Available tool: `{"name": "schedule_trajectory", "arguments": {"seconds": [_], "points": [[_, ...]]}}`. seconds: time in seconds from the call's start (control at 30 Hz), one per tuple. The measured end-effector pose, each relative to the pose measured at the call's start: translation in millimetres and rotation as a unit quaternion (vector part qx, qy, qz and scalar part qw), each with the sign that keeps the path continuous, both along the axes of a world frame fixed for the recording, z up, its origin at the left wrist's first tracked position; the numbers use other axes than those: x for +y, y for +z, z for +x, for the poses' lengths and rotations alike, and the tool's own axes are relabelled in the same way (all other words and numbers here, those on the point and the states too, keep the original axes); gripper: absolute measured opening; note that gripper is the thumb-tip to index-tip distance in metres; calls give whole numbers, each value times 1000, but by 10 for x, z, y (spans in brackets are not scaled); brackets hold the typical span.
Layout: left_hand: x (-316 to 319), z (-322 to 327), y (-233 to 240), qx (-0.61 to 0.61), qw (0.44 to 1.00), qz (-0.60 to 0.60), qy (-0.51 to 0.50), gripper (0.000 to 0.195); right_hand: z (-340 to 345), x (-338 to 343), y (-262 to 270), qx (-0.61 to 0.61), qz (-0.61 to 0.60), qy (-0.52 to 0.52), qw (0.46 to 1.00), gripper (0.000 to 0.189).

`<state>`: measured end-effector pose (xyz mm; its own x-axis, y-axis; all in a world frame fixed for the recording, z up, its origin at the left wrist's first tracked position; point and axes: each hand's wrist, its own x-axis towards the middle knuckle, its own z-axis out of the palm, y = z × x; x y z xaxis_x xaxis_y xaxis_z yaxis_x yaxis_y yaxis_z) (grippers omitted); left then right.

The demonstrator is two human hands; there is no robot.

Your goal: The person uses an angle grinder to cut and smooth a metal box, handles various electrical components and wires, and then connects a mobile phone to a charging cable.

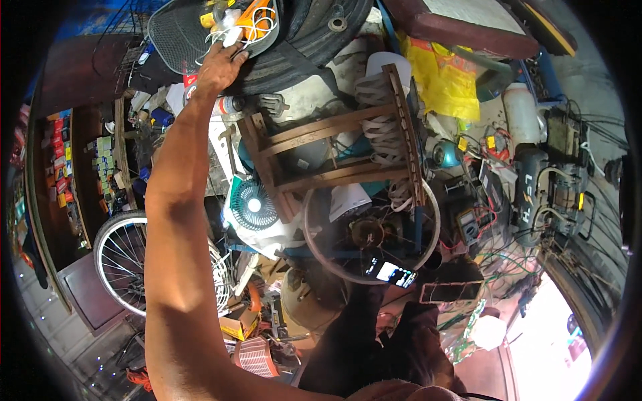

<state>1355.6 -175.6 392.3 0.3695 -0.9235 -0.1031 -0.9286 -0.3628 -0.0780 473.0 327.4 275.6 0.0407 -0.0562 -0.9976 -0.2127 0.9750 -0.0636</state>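
Note:
My left hand [223, 65] reaches over the near rim of a black mesh basket [175, 35]. Its fingers are on the lower end of a small white block [232, 36], apparently a plug or adapter, with a looped white cable [263, 22] around it. Under the cable lies an orange tool or case [252, 19], beside a yellow item [207, 20]. My right hand is not in view. Before me a wooden frame stool [326, 130] with grey webbing lies tipped over, partly above a bicycle wheel rim [435, 220]. A lit phone [391, 273] rests just above my knees.
Large black tyres [311, 55] lie beside the basket. Left of the stool are a small fan [254, 204], a hammer [228, 145] and a spray can [228, 105]. A multimeter [469, 226] with leads and tangled wires lie at right. Behind my forearm stands a white-rimmed bicycle wheel [103, 255].

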Motion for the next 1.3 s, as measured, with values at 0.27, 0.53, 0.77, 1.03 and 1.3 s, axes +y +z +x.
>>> {"name": "schedule_trajectory", "arguments": {"seconds": [0.27, 0.53, 0.77, 1.03, 1.3], "points": [[916, -818, 748, 201, 940, -274, 15, 33, 65, -104, -21, -6, -44, 24, 999, 14], [2466, -2530, 1623, 446, 838, -306, 74, 38, 350, -384, -22, -101, -402, 284, 864, 14], [3313, -4272, 1960, 659, 736, -153, -7, 37, 1346, -1510, 1188, -407, -63, -274, 869, 48], [4383, -6368, 1877, 811, 565, 137, 74, 36, 24, -1207, 1816, -502, -133, -481, 706, 68], [5326, -7697, 1898, 872, 454, 91, 158, 37, -2008, -276, 1857, -568, -292, -598, 484, 33]]}}
